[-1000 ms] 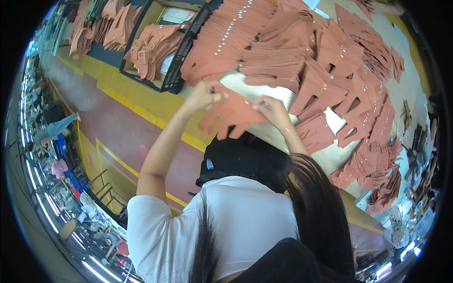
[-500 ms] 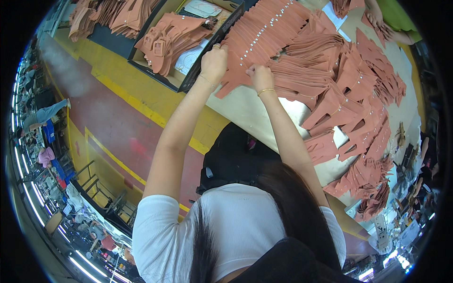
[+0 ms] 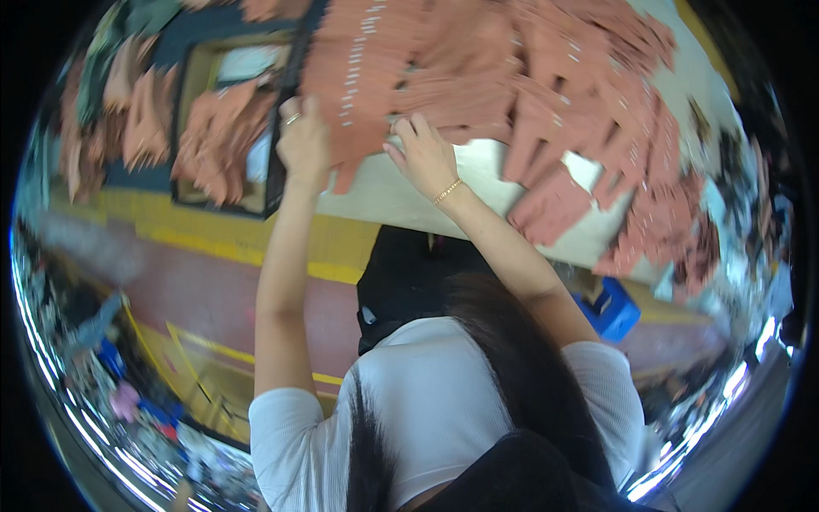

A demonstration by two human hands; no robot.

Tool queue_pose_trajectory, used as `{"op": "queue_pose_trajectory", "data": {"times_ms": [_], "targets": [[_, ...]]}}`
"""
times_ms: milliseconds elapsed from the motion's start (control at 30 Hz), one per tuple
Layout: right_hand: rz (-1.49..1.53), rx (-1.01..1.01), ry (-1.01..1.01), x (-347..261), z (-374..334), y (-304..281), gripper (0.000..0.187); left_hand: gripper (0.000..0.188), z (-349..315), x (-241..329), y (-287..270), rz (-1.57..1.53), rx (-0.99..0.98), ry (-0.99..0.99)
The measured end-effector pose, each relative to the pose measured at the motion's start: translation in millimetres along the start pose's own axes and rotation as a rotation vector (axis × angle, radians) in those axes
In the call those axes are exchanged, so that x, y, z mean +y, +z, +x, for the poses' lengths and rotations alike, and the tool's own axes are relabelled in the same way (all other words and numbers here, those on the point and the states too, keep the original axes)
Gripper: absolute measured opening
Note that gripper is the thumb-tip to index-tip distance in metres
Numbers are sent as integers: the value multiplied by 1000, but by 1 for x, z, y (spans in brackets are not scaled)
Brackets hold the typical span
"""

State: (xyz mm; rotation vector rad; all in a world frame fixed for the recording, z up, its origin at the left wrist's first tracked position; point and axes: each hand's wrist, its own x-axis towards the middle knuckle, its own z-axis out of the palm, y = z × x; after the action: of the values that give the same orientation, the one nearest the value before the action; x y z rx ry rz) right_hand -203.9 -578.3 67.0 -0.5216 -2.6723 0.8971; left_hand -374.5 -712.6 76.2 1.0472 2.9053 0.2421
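A long row of overlapping salmon-coloured leather-like pieces [image 3: 363, 64], each with a small white mark, lies on the pale table. My left hand [image 3: 304, 145], with a ring on one finger, is closed at the near left edge of this row, beside the dark box. What its curled fingers hold is hidden. My right hand [image 3: 425, 155], with a bracelet at the wrist, is at the row's near right edge. Its thumb stands apart from its bent fingers, and nothing shows between them. The picture is somewhat blurred.
A dark-rimmed box [image 3: 271, 183] with more salmon pieces [image 3: 223, 141] stands left of my left hand. Further bundles [image 3: 152, 119] lie beyond it. Loose piles of cut pieces [image 3: 589, 111] cover the table's right side. A blue plastic stool-like thing [image 3: 610, 309] is below the table edge.
My view has turned, so the table and box appear shifted left and more level. My right hand's fingers have parted from a closed grip. The other person's hands have left view.
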Motion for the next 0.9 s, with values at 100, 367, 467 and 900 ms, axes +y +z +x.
{"op": "queue_pose_trajectory", "data": {"times_ms": [100,367,467,900], "targets": [[-87,116,234,57,-60,-56,24,39,-15,13,-1,3,169,150],[-422,132,577,213,-187,-171,24,44,-73,83,15,-227,-197,273],[-470,84,624,227,-200,-174,28,45,-84,117,16,-325,-162,400],[76,196,872,232,-238,-190,14,55,-88,201,16,-443,-363,509]]}}
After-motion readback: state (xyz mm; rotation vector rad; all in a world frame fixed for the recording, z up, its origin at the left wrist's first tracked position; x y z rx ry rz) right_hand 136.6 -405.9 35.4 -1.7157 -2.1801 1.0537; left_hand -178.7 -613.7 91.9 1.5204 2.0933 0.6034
